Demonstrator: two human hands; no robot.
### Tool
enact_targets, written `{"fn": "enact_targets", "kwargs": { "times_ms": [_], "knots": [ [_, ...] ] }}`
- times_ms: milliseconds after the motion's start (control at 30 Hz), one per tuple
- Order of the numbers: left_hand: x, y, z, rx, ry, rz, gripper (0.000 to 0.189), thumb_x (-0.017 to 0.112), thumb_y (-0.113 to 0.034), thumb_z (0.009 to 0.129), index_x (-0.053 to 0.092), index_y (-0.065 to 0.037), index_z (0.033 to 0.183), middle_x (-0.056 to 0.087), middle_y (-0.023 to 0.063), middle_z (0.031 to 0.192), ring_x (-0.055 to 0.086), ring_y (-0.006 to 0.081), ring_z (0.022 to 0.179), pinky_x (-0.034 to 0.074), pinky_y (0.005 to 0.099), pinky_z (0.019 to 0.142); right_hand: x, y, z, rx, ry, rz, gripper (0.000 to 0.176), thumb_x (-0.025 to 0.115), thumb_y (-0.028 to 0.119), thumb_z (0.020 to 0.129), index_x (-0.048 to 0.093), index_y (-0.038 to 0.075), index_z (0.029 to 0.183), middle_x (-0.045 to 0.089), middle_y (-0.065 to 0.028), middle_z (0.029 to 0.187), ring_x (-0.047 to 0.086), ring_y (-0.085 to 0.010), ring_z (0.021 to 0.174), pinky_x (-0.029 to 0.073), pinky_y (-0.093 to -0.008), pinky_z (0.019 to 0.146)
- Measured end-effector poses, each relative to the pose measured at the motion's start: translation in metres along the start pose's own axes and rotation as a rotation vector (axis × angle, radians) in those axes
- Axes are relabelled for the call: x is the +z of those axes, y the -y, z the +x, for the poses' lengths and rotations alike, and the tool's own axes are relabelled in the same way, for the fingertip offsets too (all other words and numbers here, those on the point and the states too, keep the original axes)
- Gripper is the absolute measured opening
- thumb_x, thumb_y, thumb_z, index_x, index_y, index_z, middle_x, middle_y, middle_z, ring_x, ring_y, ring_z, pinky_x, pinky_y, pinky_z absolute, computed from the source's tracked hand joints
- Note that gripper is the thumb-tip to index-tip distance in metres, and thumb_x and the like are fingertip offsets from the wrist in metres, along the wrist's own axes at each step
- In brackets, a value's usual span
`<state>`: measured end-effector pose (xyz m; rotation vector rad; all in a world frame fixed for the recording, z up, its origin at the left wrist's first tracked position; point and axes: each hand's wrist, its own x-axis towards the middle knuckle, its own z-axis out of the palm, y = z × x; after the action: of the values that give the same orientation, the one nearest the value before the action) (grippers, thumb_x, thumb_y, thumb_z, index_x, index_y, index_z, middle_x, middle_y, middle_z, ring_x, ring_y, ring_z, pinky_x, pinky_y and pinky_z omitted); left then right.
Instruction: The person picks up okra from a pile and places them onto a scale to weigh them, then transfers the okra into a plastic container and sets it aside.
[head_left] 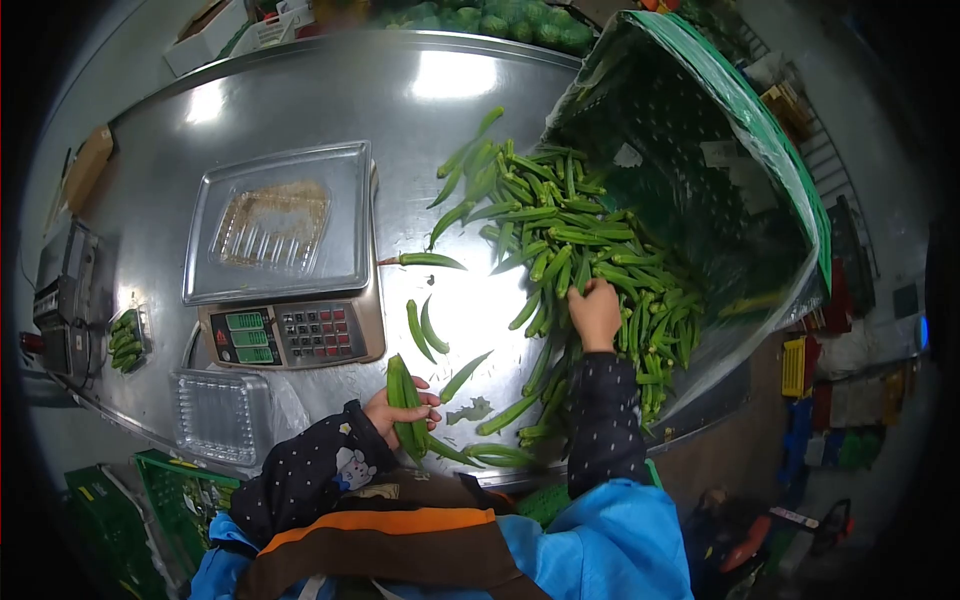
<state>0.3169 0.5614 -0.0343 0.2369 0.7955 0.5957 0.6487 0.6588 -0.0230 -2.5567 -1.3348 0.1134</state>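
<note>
Head view: my left hand (390,412) clasps an okra bunch (403,392) at the table (300,100) edge; right hand (595,315) closes on the okra pile (560,235), bare steel between.

Green okra (560,240); silver desk (330,100); clear tray (280,220) w/ brown smears; sleeves (600,420) black w/ white dots; crate (700,150) black mesh, green liner.
</note>
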Motion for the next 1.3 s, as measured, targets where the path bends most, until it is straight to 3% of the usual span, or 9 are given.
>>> {"fn": "enact_targets", "kwargs": {
  "times_ms": [133,300,400,567,700,1000,1067,1167,1300],
  "knots": [
    [-0.002,0.003,0.004,-0.020,0.071,0.011,0.041,0.060,-0.003,0.082,0.039,-0.008,0.116,0.054,0.0169,0.110,0.058,0.0292,0.093,0.049,0.0428,0.080,-0.018,0.003,-0.070,-0.232,0.043,0.435,0.027,0.068,0.023,0.074,0.061,0.001,0.088,0.062,-0.0062,0.069,0.061,-0.0236,0.062,0.046,-0.0322,0.058],
    [0.017,0.009,0.012,-0.049,0.211,-0.215,0.040,0.062,-0.011,0.083,0.040,-0.010,0.116,0.055,0.0136,0.099,0.058,0.0287,0.089,0.049,0.0430,0.080,-0.026,0.030,-0.119,-0.365,0.589,0.713,0.016,0.067,0.013,0.078,0.063,0.000,0.087,0.061,-0.0003,0.070,0.054,-0.0064,0.061,0.043,-0.0222,0.056],
    [0.014,0.009,0.008,-0.095,0.214,-0.121,0.040,0.065,-0.009,0.079,0.042,-0.008,0.112,0.054,0.0106,0.082,0.059,0.0278,0.080,0.048,0.0421,0.074,-0.018,0.006,-0.020,-0.357,-0.204,0.427,0.028,0.065,0.009,0.072,0.059,-0.001,0.097,0.063,-0.0145,0.086,0.062,-0.0248,0.078,0.048,-0.0320,0.070],
    [0.012,-0.002,0.005,-0.075,0.137,-0.062,0.038,0.063,0.001,0.076,0.044,-0.005,0.108,0.055,0.0122,0.083,0.059,0.0266,0.077,0.048,0.0400,0.071,0.003,0.001,0.021,-0.231,0.159,-0.130,0.073,0.071,0.031,0.061,0.044,0.001,0.122,0.048,-0.0232,0.114,0.050,-0.0376,0.102,0.042,-0.0429,0.087],
    [0.008,0.000,0.004,-0.090,0.080,-0.049,0.042,0.063,0.004,0.075,0.043,-0.005,0.110,0.056,0.0124,0.087,0.060,0.0258,0.079,0.050,0.0385,0.072,0.008,0.012,0.002,-0.254,0.042,-0.215,0.079,0.072,0.031,0.062,0.037,0.006,0.129,0.049,-0.0215,0.108,0.048,-0.0375,0.101,0.041,-0.0428,0.086],
    [0.000,0.006,0.006,-0.098,0.068,-0.026,0.049,0.064,0.002,0.074,0.040,-0.007,0.115,0.054,0.0133,0.100,0.059,0.0262,0.085,0.050,0.0390,0.075,0.020,-0.001,-0.017,-0.423,0.152,-0.187,0.046,0.064,0.019,0.069,0.044,0.004,0.107,0.052,-0.0204,0.099,0.058,-0.0375,0.075,0.046,-0.0431,0.065],
    [0.001,0.004,0.008,-0.096,0.073,-0.006,0.051,0.064,0.002,0.074,0.039,-0.006,0.117,0.053,0.0147,0.104,0.059,0.0270,0.087,0.050,0.0391,0.076,0.028,-0.019,-0.024,-0.541,0.020,-0.076,0.038,0.060,0.012,0.071,0.042,0.003,0.104,0.053,-0.0178,0.090,0.057,-0.0323,0.064,0.046,-0.0391,0.057],
    [0.005,0.002,0.009,-0.089,0.081,-0.029,0.055,0.064,0.000,0.075,0.035,-0.005,0.122,0.051,0.0179,0.113,0.058,0.0287,0.093,0.050,0.0394,0.080,0.010,-0.016,-0.046,-0.042,0.541,1.046,0.025,0.046,-0.002,0.076,0.041,0.006,0.099,0.052,-0.0071,0.077,0.050,-0.0149,0.058,0.041,-0.0277,0.052],
    [0.016,-0.010,0.009,-0.098,0.179,-0.138,0.069,0.062,-0.001,0.078,0.024,-0.007,0.136,0.044,0.0168,0.127,0.048,0.0293,0.115,0.045,0.0379,0.095,-0.027,0.007,-0.105,0.098,0.763,1.391,0.028,0.045,-0.005,0.074,0.041,0.008,0.099,0.050,-0.0051,0.078,0.050,-0.0129,0.056,0.041,-0.0232,0.050]
  ]
}}
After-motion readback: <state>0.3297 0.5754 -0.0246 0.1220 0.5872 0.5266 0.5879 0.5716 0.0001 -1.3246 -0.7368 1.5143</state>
